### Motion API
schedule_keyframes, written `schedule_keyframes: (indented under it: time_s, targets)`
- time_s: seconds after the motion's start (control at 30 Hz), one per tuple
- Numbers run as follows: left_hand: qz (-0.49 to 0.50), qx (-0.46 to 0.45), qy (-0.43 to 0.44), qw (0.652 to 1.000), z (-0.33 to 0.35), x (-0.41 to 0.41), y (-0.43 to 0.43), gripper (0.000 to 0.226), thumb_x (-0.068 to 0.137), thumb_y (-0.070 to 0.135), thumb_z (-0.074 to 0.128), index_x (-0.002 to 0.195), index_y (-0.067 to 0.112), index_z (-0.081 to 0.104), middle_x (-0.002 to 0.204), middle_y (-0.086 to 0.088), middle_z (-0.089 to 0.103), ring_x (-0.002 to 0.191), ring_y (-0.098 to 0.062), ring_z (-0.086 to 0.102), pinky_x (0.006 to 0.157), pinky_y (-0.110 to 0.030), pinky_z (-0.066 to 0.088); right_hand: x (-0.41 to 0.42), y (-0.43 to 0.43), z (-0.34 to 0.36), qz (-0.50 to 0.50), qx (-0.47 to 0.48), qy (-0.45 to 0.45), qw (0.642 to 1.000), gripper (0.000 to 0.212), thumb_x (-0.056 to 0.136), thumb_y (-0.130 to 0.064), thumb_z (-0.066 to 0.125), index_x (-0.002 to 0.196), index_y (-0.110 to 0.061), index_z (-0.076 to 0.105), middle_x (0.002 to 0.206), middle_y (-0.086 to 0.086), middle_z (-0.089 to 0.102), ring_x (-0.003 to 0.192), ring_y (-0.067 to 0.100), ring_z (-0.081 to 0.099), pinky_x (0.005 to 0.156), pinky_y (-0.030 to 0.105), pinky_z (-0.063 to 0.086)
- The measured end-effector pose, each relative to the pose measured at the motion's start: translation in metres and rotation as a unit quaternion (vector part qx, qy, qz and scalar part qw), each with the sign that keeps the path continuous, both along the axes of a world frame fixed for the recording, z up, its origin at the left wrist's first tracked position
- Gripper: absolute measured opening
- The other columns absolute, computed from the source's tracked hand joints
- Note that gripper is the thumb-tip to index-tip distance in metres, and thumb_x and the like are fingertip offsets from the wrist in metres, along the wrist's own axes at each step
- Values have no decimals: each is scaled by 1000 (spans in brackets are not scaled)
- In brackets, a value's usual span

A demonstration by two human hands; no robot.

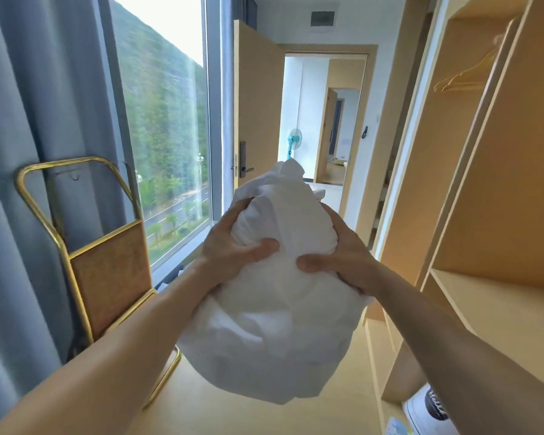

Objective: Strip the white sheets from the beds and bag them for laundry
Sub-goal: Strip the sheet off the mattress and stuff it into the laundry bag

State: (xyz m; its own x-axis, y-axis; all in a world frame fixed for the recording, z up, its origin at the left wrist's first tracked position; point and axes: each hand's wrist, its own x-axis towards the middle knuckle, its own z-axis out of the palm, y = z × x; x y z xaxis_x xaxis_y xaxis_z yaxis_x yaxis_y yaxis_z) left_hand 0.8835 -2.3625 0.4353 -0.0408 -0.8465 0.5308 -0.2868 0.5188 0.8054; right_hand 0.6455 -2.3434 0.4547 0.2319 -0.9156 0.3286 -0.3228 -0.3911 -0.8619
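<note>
Head view, centre: left hand (pixel 233 243) and right hand (pixel 343 259) grip the bulging white cloth bundle (pixel 274 324), fingers curled; I'd pinch its neck tight so nothing spills

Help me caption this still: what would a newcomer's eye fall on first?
The white bundle, dead centre, gripped near its top by the left hand and right hand. Left of it, a big window shows a green hillside, with a gold rack before the curtain. Behind, a door stands open.
</note>
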Motion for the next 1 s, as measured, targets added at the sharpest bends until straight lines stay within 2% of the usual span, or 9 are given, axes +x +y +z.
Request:
schedule_keyframes:
  time_s: [0.1, 0.23, 0.33, 0.6, 0.8, 0.93, 1.0]
  targets:
    - [-14, -2, 0, 1000, 1, -2, -60, 81, 44, 72, 82, 119, 71, 50, 114, 40, 62, 106, 12, 61, 94, -30, 52, -2, -52, 3, -12, -3, 6, 1000, 115, 46, -51, 89, 147, -45, 36, 137, -9, 55, 123, 19, 56, 99, 50, 52]
    - [-34, -13, -2, 999, -2, -15, -135, 75, 46, 68, 82, 114, 74, 50, 111, 42, 62, 103, 17, 60, 80, -6, 47, -12, -121, -3, -26, 15, -7, 1000, 113, 45, -49, 90, 145, -48, 37, 135, -9, 56, 121, 19, 57, 97, 49, 53]
    - [-36, -19, 1, 999, -11, -29, -193, 72, 49, 64, 83, 113, 74, 51, 109, 42, 63, 100, 19, 60, 75, 0, 44, -26, -176, -11, -30, 27, -11, 999, 113, 45, -47, 92, 143, -53, 38, 135, -9, 56, 121, 19, 57, 97, 49, 54]
    - [-38, -27, -13, 999, -10, -86, -359, 71, 52, 60, 83, 115, 73, 52, 109, 41, 63, 101, 17, 61, 77, -1, 45, -84, -344, -13, -20, 15, -22, 999, 116, 44, -48, 91, 146, -47, 37, 135, -10, 56, 124, 18, 56, 99, 49, 52]
    - [-34, -29, 1, 999, 0, -121, -468, 70, 52, 56, 83, 116, 67, 55, 110, 32, 68, 102, 9, 65, 77, -7, 48, -119, -462, -4, 7, 22, -39, 999, 111, 49, -34, 94, 144, -48, 39, 131, -16, 58, 121, 11, 58, 90, 34, 58]
    - [-38, -24, 1, 999, -2, -135, -547, 68, 51, 58, 83, 112, 70, 56, 111, 35, 67, 104, 11, 63, 80, -6, 47, -134, -543, -10, 6, 31, -48, 998, 113, 45, -35, 94, 144, -49, 40, 132, -9, 60, 122, 18, 58, 98, 46, 54]
    - [-39, -27, -2, 999, -6, -140, -591, 70, 52, 59, 83, 115, 69, 54, 112, 36, 66, 105, 13, 62, 80, -5, 45, -140, -589, -14, 12, 32, -52, 998, 114, 44, -34, 94, 144, -47, 41, 131, -9, 60, 120, 17, 60, 97, 45, 55]
